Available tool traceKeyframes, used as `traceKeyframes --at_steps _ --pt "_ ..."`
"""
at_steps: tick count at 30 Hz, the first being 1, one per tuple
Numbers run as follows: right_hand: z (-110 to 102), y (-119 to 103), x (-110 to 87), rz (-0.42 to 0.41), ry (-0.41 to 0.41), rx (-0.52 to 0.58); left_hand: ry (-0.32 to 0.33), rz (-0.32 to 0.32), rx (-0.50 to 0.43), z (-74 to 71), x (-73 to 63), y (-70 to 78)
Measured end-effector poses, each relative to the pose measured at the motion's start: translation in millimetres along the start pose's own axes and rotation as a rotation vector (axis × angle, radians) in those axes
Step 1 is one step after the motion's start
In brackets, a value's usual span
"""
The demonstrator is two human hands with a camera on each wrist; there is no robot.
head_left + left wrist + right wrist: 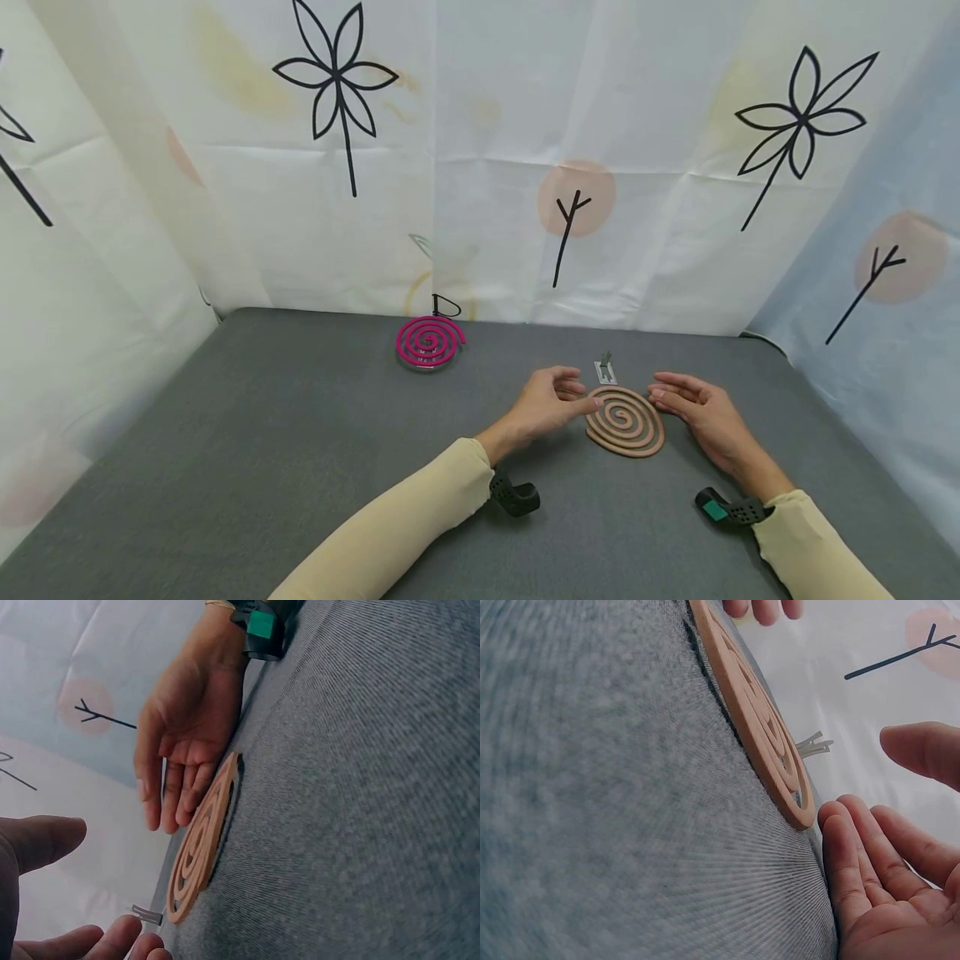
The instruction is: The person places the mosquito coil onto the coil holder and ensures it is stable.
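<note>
A tan spiral mosquito coil (622, 421) lies flat on the grey table between my two hands. My left hand (551, 398) hovers at its left side, thumb reaching over the near rim and fingers loosely bent. To the coil's right is my right hand (708, 421), palm turned inward and fingers relaxed. In the right wrist view, the fingertips of that hand (885, 862) come close to the edge of the coil (754, 720). Neither hand grips anything. Just beyond the coil sits a small metal coil stand (606, 370) with an upright prong.
Toward the back of the table (300, 433), left of centre, a bright pink spiral coil (428, 342) rests on a dark base with a thin black wire loop (447, 307) behind it. A printed white curtain (487, 125) borders the table's back and sides.
</note>
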State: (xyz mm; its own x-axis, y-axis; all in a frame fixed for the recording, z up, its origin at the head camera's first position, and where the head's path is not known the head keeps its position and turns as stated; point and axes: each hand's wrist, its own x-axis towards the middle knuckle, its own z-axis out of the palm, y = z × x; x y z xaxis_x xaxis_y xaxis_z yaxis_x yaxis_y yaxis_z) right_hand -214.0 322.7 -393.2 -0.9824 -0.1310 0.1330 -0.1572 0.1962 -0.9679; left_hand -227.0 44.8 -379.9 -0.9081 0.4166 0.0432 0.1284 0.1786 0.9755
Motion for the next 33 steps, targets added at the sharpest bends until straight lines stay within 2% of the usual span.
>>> traceKeyframes --at_steps 5,17,27,33 --pt "1 -1 -0.5 0.003 -0.001 0.018 -0.009 -0.010 0.006 0.6 -1.1 -2.6" --pt "2 -3 -0.6 0.029 0.029 -0.080 -0.010 -0.013 0.022 1.3 -1.2 -8.6" --pt "3 -3 -3.1 -0.014 0.066 -0.121 -0.031 0.010 0.041 1.3 -1.1 -11.9" --pt "3 -3 -2.8 -0.012 0.071 -0.166 -0.033 0.017 0.068 1.7 -0.2 -13.8"
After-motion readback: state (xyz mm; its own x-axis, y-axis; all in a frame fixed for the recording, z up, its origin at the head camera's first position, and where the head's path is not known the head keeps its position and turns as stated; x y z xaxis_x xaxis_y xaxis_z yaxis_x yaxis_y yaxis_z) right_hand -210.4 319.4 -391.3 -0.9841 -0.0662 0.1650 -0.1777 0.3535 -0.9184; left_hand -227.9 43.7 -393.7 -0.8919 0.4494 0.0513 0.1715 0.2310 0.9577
